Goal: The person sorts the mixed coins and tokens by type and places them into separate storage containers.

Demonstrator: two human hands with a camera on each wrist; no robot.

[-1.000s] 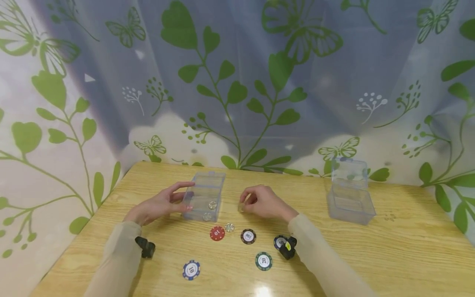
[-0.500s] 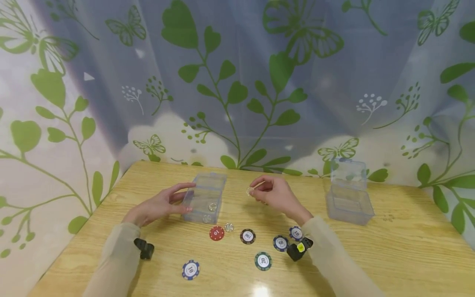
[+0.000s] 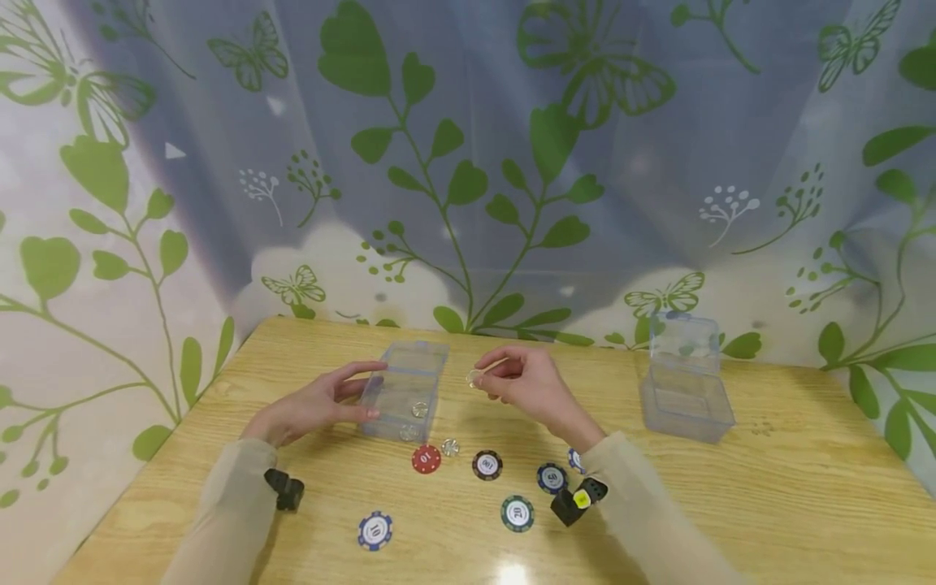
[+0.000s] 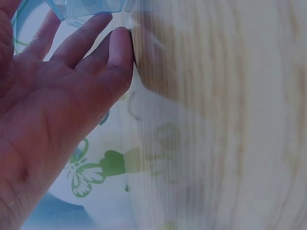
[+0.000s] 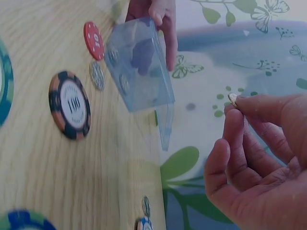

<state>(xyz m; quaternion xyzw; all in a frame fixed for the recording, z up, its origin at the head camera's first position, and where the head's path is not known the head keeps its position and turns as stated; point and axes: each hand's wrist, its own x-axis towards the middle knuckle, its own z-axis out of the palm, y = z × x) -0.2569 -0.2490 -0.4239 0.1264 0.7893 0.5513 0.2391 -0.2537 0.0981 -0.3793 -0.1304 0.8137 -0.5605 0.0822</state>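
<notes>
My right hand pinches a small coin between thumb and fingertips, raised above the table just right of a clear plastic box with its lid open. Two coins lie inside that box; one coin shows near its right wall. My left hand is at the box's left side, fingers spread and nearly straight, fingertips and thumb touching it. In the left wrist view the fingertips meet the box's bluish edge. Another coin lies on the table in front of the box, beside a red poker chip.
A second clear box stands open at the back right. Poker chips lie in front: a black one, a green one, a blue one and a dark blue one. Behind the wooden table hangs a leaf-patterned curtain.
My right hand has lifted the coin off the table, swung right, then come back left towards the near box. The left hand has stayed at the box.
</notes>
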